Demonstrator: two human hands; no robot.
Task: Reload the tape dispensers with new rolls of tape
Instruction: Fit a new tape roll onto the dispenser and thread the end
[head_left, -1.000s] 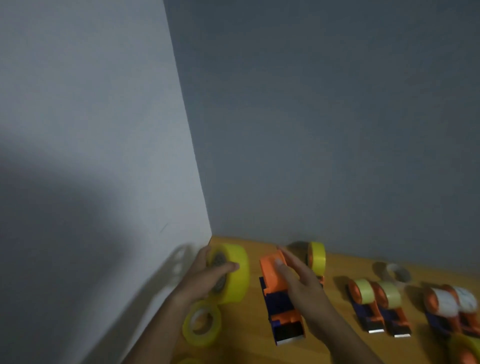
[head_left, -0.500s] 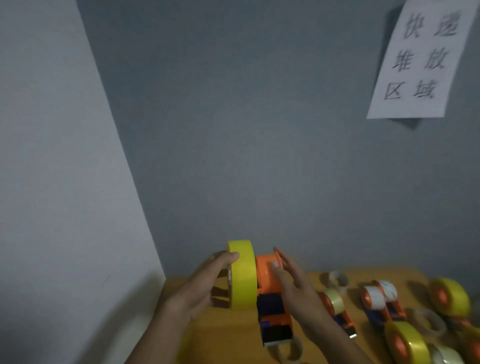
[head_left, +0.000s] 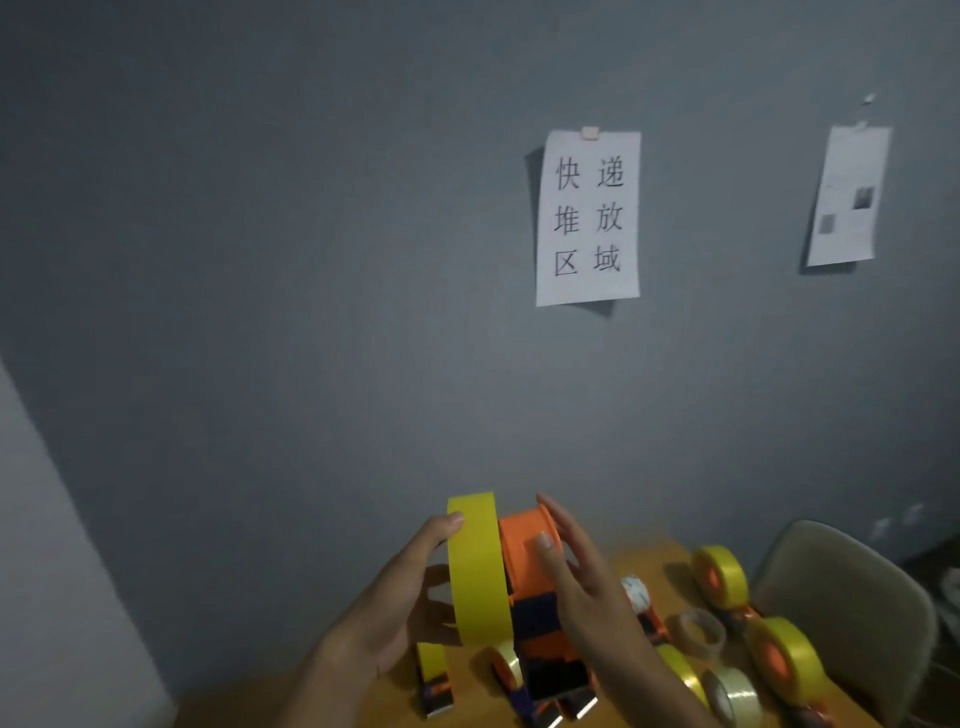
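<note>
Nearest to the person, some small tape dispensers (head_left: 540, 691) are sitting on the wooden desk (head_left: 467, 701), with their shiny cutting edges pointing this way. Some already have tape on them.

Just above them, both hands are lifted up. The left hand (head_left: 400, 603) is holding a big yellow tape roll (head_left: 475, 566) on its edge, with the thumb over the top and the other fingers curling behind it. The roll is touching the left side of the orange wheel of a raised dispenser (head_left: 530, 571). It is looking lined up to go on, but not pushed on yet. The right hand (head_left: 576, 577) is resting against the other side of the wheel with its fingers straight and spread, holding the dispenser steady.

The roll is looking hard and round and quite light. Its smooth sides may be a bit slippery, so holding it by the rim, as the left hand is doing, seems best. The hole needs to sit straight on the wheel or it may get stuck. Keep fingers away from the sharp cutter.

Further to the right, more yellow rolls (head_left: 724, 574) and a brown empty core (head_left: 696, 631) are lying on the desk beside a grey chair (head_left: 852, 592). Far behind, a paper sign (head_left: 589, 218) is hanging on the grey wall
</note>
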